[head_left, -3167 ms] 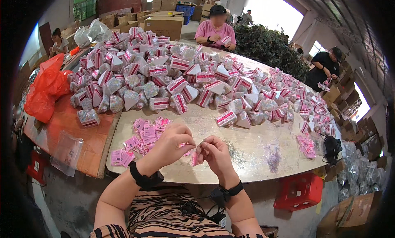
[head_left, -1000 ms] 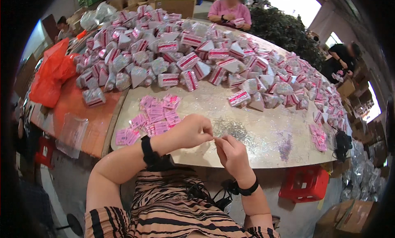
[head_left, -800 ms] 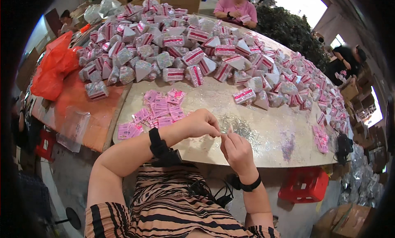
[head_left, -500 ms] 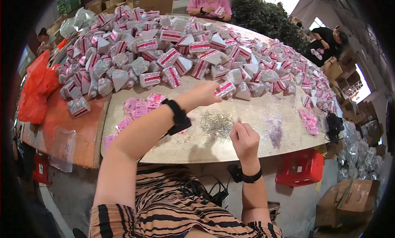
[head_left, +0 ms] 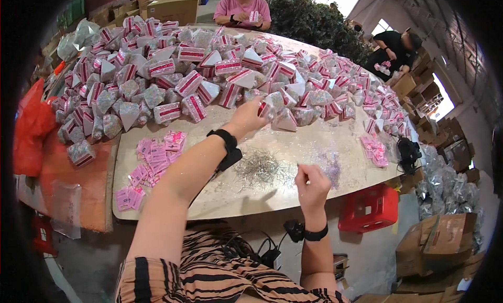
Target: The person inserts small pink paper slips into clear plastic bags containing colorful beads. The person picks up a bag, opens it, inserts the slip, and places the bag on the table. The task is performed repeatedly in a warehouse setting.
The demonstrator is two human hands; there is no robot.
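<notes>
My left hand point(head_left: 248, 117) reaches forward to the front edge of the heap, its fingers closed on a glittery cake-slice ornament point(head_left: 268, 109) with a magenta stripe. Many like it make up the heap of cake-slice ornaments point(head_left: 189, 83). Nearer to me, my right hand point(head_left: 313, 184) hovers over the table's front edge. Its thumb and fingers are pinched together, and whatever may be between them is too small to make out. Left of that hand lies a loose pile of thin silvery wire pieces point(head_left: 258, 166).
Pink printed cards point(head_left: 157, 155) lie on the table point(head_left: 209, 201) at left, more pink cards point(head_left: 374, 151) at right. A red plastic bag point(head_left: 34, 130) hangs at far left. A red crate point(head_left: 369, 208) stands below the right edge. Two people work across the table and at right.
The view has shifted, so the table appears farther left. My left hand has moved forward to the heap with the cake-slice ornament. My right hand stays pinched, farther right of the wire pile.
</notes>
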